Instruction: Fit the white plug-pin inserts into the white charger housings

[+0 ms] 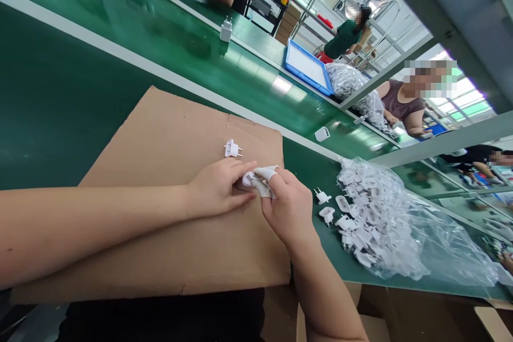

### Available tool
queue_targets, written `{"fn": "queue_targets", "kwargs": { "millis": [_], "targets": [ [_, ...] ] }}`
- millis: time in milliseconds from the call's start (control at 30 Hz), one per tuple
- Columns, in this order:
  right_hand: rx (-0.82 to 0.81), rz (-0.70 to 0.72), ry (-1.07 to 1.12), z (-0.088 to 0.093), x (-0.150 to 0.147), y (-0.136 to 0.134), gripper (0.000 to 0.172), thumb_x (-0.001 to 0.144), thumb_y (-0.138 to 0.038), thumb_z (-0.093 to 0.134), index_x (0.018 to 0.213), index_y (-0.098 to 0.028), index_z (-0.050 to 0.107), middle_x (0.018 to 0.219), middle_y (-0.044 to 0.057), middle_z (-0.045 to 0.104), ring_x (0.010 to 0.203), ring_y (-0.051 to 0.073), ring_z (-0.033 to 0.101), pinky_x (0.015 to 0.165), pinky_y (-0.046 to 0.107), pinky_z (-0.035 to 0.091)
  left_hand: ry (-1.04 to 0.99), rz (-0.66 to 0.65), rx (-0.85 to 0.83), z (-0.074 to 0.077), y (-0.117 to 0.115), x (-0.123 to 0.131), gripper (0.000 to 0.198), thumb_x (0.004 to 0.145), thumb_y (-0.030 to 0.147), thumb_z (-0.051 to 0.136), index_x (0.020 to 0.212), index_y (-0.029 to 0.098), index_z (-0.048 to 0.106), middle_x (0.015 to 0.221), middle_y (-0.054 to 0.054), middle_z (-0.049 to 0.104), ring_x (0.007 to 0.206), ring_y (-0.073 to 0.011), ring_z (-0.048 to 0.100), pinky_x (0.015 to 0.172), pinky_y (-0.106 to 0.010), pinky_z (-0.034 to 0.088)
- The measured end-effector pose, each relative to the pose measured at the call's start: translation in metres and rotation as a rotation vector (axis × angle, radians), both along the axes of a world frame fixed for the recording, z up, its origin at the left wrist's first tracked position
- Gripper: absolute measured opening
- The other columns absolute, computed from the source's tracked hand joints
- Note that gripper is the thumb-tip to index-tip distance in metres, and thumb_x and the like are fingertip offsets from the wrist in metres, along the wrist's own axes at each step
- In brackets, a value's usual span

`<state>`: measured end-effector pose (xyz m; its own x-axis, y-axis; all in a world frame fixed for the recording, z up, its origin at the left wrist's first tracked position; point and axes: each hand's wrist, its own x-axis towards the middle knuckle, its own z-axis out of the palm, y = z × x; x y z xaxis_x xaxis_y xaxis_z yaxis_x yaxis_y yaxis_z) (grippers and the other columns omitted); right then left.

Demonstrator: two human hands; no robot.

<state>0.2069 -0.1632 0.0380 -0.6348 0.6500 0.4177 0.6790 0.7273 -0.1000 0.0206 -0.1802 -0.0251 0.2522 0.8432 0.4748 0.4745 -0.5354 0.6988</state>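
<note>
Left hand (214, 186) and right hand (290, 203) pinch a white piece (249, 178), likely a plug, mostly hidden, over cardboard (188, 133) on green bench (52, 91); belt (160, 37) beyond, co-workers (402, 102) opposite.

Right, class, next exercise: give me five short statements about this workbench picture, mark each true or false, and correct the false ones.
1. The left hand holds a white piece over the cardboard. True.
2. The right thumb and forefinger are bare. False: white covers are on these fingers of the right hand.
3. A loose plug lies on the cardboard, just beyond the left hand. True.
4. The clear plastic bag is left of both hands. False: the bag lies to their right.
5. Beyond the cardboard, a white charger stands with its prongs up. True.
</note>
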Motion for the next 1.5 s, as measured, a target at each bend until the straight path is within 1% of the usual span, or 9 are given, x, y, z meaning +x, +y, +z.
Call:
{"fn": "queue_targets", "kwargs": {
  "millis": [267,433,567,733,933,1067,1200,1367,1500],
  "targets": [
    [0.039,-0.021,-0.009,-0.002,-0.003,-0.001,0.016,0.078,-0.006,0.053,0.073,-0.022,0.053,0.074,0.002,0.063,0.069,0.016,0.054,0.055,0.027,0.028,0.421,0.143,0.179,-0.001,-0.005,0.003,0.045,0.105,0.042,0.038,0.128,0.007,0.055,0.108,-0.018,0.066,0.099,-0.0315,0.063,0.083,-0.045,0.055],
    [-0.175,-0.042,0.050,-0.003,0.000,0.005,0.015,0.075,-0.008,0.056,0.080,-0.022,0.060,0.080,0.002,0.066,0.075,0.017,0.058,0.059,0.026,0.033,0.549,0.154,0.193,0.000,-0.004,0.002,0.047,0.105,0.045,0.040,0.127,0.007,0.056,0.106,-0.017,0.066,0.097,-0.0313,0.063,0.076,-0.041,0.054],
    [-0.686,0.015,0.446,-0.010,0.005,0.018,0.020,0.076,-0.019,0.068,0.095,-0.023,0.070,0.092,0.003,0.072,0.081,0.017,0.064,0.067,0.026,0.046,0.451,0.138,0.115,0.003,-0.006,0.001,0.038,0.103,0.045,0.045,0.115,0.013,0.061,0.103,-0.013,0.067,0.096,-0.0272,0.064,0.076,-0.036,0.051],
    [-1.294,-0.166,1.249,-0.013,0.013,0.047,0.037,0.068,-0.029,0.080,0.103,-0.024,0.068,0.095,0.001,0.071,0.066,0.010,0.061,0.042,0.016,0.039,0.224,0.161,0.093,0.025,0.000,-0.009,0.033,0.100,0.050,0.049,0.103,0.020,0.063,0.083,-0.004,0.063,0.069,-0.0185,0.058,0.064,-0.030,0.044],
    [-1.865,-0.298,1.594,-0.004,0.018,0.063,0.022,0.080,-0.018,0.067,0.101,-0.018,0.061,0.095,0.008,0.071,0.091,0.019,0.072,0.068,0.026,0.062,0.195,0.611,-0.039,0.046,0.100,-0.055,0.035,0.091,0.051,0.059,0.098,0.018,0.066,0.089,-0.008,0.064,0.081,-0.0250,0.059,0.069,-0.033,0.044],
    [-1.899,-0.232,1.621,-0.011,0.019,0.064,0.033,0.076,-0.002,0.056,0.105,-0.017,0.060,0.102,0.009,0.072,0.094,0.017,0.073,0.066,0.021,0.062,0.257,0.733,-0.166,0.037,0.172,-0.098,0.030,0.086,0.043,0.063,0.102,0.017,0.068,0.097,-0.012,0.065,0.093,-0.0317,0.060,0.077,-0.037,0.045],
    [-1.980,-0.209,1.600,-0.018,0.019,0.069,0.028,0.082,-0.002,0.052,0.104,-0.018,0.060,0.093,0.006,0.072,0.076,0.012,0.071,0.043,0.010,0.049,0.282,0.813,-0.310,0.026,0.202,-0.124,0.034,0.081,0.042,0.065,0.102,0.015,0.067,0.100,-0.015,0.066,0.099,-0.0363,0.059,0.083,-0.043,0.045],
    [-1.834,-0.174,1.567,-0.019,0.016,0.067,0.027,0.076,-0.004,0.061,0.099,-0.018,0.060,0.095,0.007,0.073,0.080,0.013,0.072,0.055,0.015,0.056,0.279,0.981,-0.030,0.031,0.174,-0.108,0.061,0.078,0.042,0.067,0.128,0.009,0.056,0.133,-0.023,0.053,0.124,-0.0435,0.044,0.103,-0.055,0.038],
    [-1.653,-0.204,1.436,-0.018,0.014,0.060,0.042,0.059,-0.001,0.072,0.096,-0.019,0.060,0.099,0.005,0.074,0.090,0.017,0.073,0.068,0.022,0.059,0.315,0.465,-0.105,0.043,0.110,-0.078,0.043,0.087,0.053,0.057,0.110,0.019,0.067,0.113,-0.011,0.064,0.105,-0.0302,0.058,0.095,-0.040,0.048]
  ]
}}
